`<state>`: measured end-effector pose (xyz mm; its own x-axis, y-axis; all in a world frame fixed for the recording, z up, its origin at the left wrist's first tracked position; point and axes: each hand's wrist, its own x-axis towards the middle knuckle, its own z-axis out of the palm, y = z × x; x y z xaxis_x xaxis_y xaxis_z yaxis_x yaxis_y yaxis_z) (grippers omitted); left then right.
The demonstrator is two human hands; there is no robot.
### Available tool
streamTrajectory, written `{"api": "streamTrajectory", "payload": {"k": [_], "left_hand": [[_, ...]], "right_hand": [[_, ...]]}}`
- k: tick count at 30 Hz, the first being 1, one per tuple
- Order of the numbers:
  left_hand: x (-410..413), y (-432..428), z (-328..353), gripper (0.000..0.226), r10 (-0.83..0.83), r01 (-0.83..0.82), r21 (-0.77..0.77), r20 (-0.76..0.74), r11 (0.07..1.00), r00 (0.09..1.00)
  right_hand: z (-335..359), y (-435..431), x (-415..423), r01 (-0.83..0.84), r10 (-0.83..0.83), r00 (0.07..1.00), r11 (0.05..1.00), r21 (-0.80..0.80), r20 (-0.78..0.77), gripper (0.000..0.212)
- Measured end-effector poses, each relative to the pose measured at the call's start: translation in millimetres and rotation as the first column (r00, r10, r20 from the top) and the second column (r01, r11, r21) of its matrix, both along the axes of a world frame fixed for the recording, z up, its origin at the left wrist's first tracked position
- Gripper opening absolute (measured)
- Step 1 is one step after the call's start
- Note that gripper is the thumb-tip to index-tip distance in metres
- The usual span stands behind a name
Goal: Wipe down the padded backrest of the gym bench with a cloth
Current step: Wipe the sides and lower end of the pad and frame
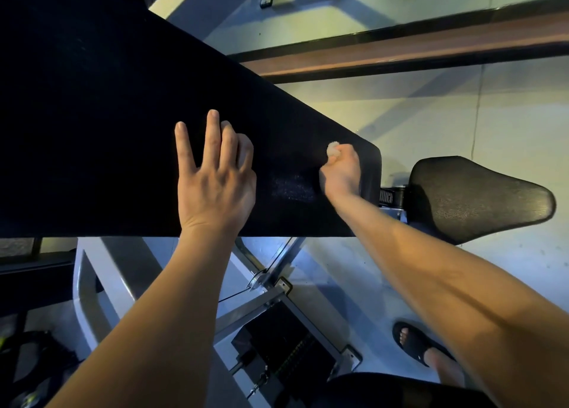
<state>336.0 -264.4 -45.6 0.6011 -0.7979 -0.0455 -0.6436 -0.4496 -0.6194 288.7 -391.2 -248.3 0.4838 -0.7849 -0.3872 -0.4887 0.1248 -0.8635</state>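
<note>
- Backrest [107, 115] padding, black, slants across my view; its lower end sits just beside the bench's seat pad [480, 198].
- Cloth [333, 149], a small pale wad, is clenched in my right hand [341, 170] near that lower end.
- My left hand [212, 179] lies flat mid-pad, fingers straight.
- I judge wiping is underway; next, strokes toward the upper end.
- That upper end is cut off, and I cannot tell wiped areas from unwiped.

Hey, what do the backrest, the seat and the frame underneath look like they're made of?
The backrest has a black padded cover, probably vinyl or faux leather, matte; it is too dark to see any grain. The seat has a similar cover, with a pebbled grain and slight sheen. The frame is likely painted metal: pale grey, smooth, with straight hard edges.
</note>
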Motion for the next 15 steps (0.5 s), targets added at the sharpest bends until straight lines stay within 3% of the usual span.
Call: {"api": "streamTrajectory", "payload": {"k": [2, 4, 7, 8, 10, 12, 14, 15], "left_hand": [[-0.3, 0.4, -0.2, 0.046, 0.003, -0.003, -0.001, 0.000, 1.000, 1.000], [0.2, 0.7, -0.7, 0.047, 0.006, -0.006, 0.009, 0.005, 1.000, 1.000], [-0.3, 0.4, 1.3, 0.049, 0.003, -0.003, 0.017, -0.002, 1.000, 1.000], [-0.3, 0.3, 1.3, 0.049, 0.006, -0.006, 0.019, 0.004, 1.000, 1.000], [-0.5, -0.3, 1.2, 0.050, 0.010, -0.011, 0.034, 0.013, 0.999, 1.000], [-0.6, -0.4, 1.1, 0.049, 0.014, -0.014, 0.041, 0.014, 0.999, 1.000], [-0.3, -0.5, 0.7, 0.049, 0.013, -0.013, 0.038, 0.011, 0.999, 1.000], [0.1, -0.4, 0.3, 0.049, 0.014, -0.014, 0.032, 0.007, 0.999, 1.000]], "right_hand": [[31.3, 19.8, 6.0, 0.009, 0.009, 0.981, 0.996, -0.090, 0.192, 0.012], [45.7, 40.6, -6.6, -0.108, 0.236, 0.886, 0.942, -0.317, 0.399, 0.017], [36.5, 32.9, -28.3, -0.210, 0.505, 0.804, 0.734, -0.646, 0.313, 0.018], [21.6, 24.8, -25.1, -0.223, 0.504, 0.815, 0.729, -0.648, 0.286, 0.015], [14.5, 5.9, -11.3, -0.134, 0.278, 0.923, 0.881, -0.454, 0.266, 0.014], [14.2, 4.9, 1.5, -0.046, 0.105, 0.979, 0.950, -0.310, 0.176, 0.014], [27.6, 22.0, 2.1, -0.059, 0.123, 0.975, 0.946, -0.317, 0.184, 0.016], [35.4, 34.1, -5.2, -0.071, 0.181, 0.943, 0.929, -0.364, 0.279, 0.022]]}}
